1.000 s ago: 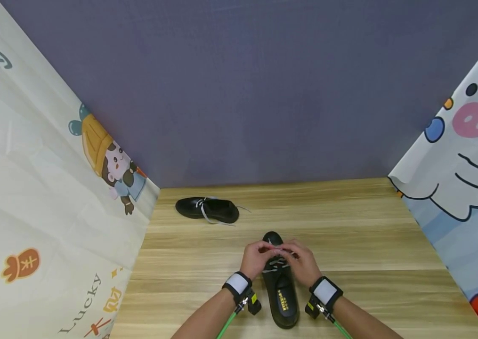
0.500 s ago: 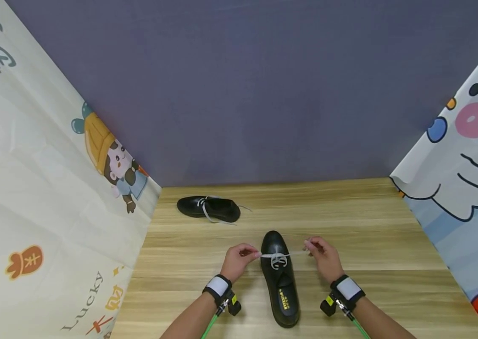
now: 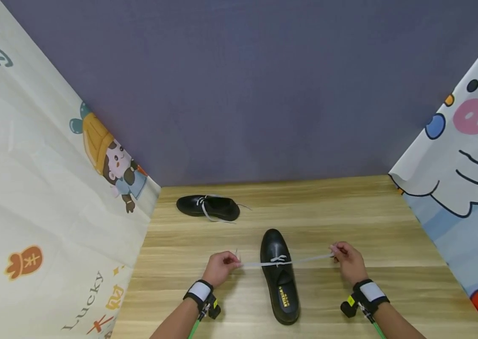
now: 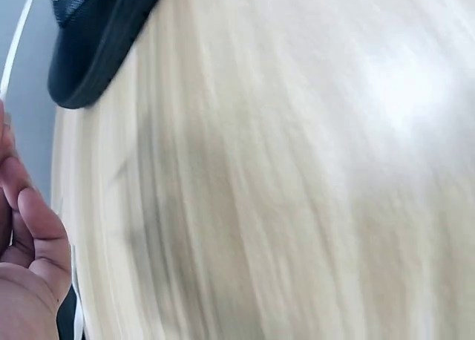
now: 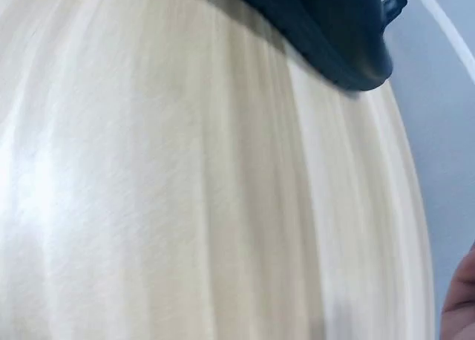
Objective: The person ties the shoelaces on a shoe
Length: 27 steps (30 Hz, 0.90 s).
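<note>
A black leather shoe (image 3: 273, 245) stands on the wood-grain surface, toe pointing away from me. Its pale grey shoelace (image 3: 311, 258) is drawn out taut to both sides, crossing at the lacing. To the left of the shoe, my left hand (image 3: 218, 267) pinches one end of the lace, a short tip poking up past the fingers. Out to the right, my right hand (image 3: 350, 262) pinches the other end. In the left wrist view the fingers (image 4: 38, 225) are curled at the left border. Only a sliver of the right hand (image 5: 462, 299) shows in the right wrist view.
A second black shoe (image 3: 190, 206) lies sideways at the back left, its grey laces loose. Behind the wood-grain surface (image 3: 323, 202) rises a dark grey-blue panel (image 3: 264, 94). Printed cloths with cartoon figures flank it on the left (image 3: 44, 155) and right (image 3: 467, 188).
Both hands came together over the lacing, then moved apart, left hand leftward and right hand rightward, each with a lace end. The lace is now straight and the knot area smaller.
</note>
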Tool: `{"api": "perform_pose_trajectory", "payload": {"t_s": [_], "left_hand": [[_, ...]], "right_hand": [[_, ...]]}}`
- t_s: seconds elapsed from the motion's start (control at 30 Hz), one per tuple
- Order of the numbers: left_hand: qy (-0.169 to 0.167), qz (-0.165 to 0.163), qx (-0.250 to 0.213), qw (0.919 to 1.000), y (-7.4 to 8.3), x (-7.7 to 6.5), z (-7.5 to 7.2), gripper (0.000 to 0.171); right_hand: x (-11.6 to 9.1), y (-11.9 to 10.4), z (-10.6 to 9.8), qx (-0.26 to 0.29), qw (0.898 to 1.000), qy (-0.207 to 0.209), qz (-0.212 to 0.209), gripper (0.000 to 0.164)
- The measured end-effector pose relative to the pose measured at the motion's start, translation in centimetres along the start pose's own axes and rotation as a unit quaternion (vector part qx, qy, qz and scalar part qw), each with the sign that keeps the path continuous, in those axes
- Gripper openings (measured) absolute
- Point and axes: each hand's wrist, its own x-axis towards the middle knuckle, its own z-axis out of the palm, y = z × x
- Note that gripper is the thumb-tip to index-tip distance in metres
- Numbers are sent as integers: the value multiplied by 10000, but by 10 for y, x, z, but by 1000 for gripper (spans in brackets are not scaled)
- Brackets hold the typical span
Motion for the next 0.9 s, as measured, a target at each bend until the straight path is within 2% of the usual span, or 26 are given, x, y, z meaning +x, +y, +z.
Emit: {"api": "perform_pose_trajectory", "payload": {"t_s": [0.17, 0.3, 0.43, 0.6, 0.73, 0.83, 0.9], "left_hand": [[106, 120, 190, 9997, -8, -2, -9, 11], [145, 239, 162, 9995, -10, -3, -13, 12], [141, 179, 169, 9996, -12, -5, -14, 12], [90, -7, 179, 9998, -13, -8, -11, 13], [-283, -45, -91, 9995, -11, -9, -8, 11], [-752, -81, -325, 9966, -9, -9, -5, 9], [-1132, -209, -466, 9923, -7, -9, -5, 10]], "right_hand": [[-1, 7, -4, -100, 9998, -24, -176, 9], [-2, 7, -3, -20, 9998, -101, -172, 9], [-2, 7, -3, -80, 9998, -168, -22, 8], [-3, 6, -5, -238, 9987, -282, 357, 8], [-9, 6, -5, -500, 9953, -374, 743, 12], [-13, 5, -5, -823, 9903, -570, 962, 17], [-14, 4, -5, -1064, 9872, -689, 966, 23]]}}
